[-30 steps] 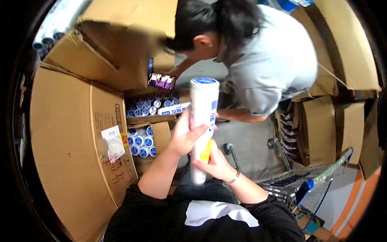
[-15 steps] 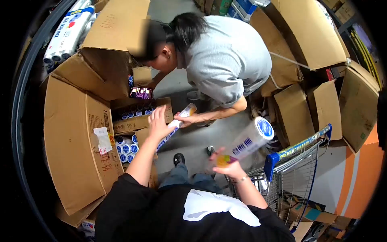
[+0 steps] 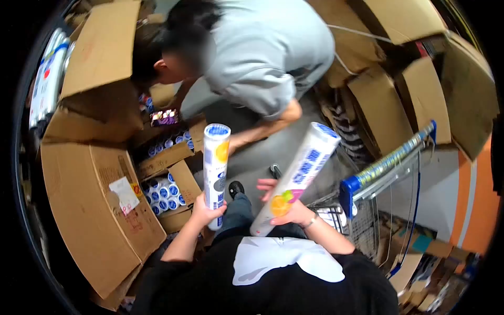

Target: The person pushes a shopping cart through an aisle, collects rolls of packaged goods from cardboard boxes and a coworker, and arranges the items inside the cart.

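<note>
Two hands each grip a tube, a person ahead, cart right, carton left.

Black shirt, white print

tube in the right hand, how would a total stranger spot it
Find the shopping cart on the right. Left of it, the right hand holds a tilted white tube. Its magenta patch sets it apart from the more upright tube in the left hand.
</note>
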Tool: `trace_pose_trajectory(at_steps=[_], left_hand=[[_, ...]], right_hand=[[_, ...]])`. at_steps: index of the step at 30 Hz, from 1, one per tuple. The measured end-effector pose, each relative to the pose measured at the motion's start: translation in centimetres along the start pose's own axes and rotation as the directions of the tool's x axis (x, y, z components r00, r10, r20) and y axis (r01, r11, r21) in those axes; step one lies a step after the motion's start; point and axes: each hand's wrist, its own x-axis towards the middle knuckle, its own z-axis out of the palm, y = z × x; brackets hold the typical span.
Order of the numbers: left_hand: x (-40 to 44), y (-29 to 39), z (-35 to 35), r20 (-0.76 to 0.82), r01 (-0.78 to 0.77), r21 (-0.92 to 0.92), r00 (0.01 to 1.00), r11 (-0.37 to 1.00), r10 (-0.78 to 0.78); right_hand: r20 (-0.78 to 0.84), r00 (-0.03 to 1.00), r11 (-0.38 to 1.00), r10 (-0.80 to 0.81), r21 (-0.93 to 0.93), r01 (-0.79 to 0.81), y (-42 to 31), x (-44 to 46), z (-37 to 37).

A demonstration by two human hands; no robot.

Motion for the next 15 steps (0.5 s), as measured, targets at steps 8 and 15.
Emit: trace_pose_trajectory(at_steps=[8, 15], left_hand=[[1.2, 20.3, 12.2, 0.333, -0.771, 0.316, 0.636, 0.553, 0.696], [2.3, 26.6, 32.8, 0.443, -0.931, 0.339, 0.286, 0.136, 0.850]], right_hand=[[0.087, 0.794, 0.788, -0.602, -0.096, 0.608, -10.2, -3.3, -1.5], [-0.521, 0.574, 0.767, -0.631, -0.307, 0.563, -17.4, -18.8, -6.9]])
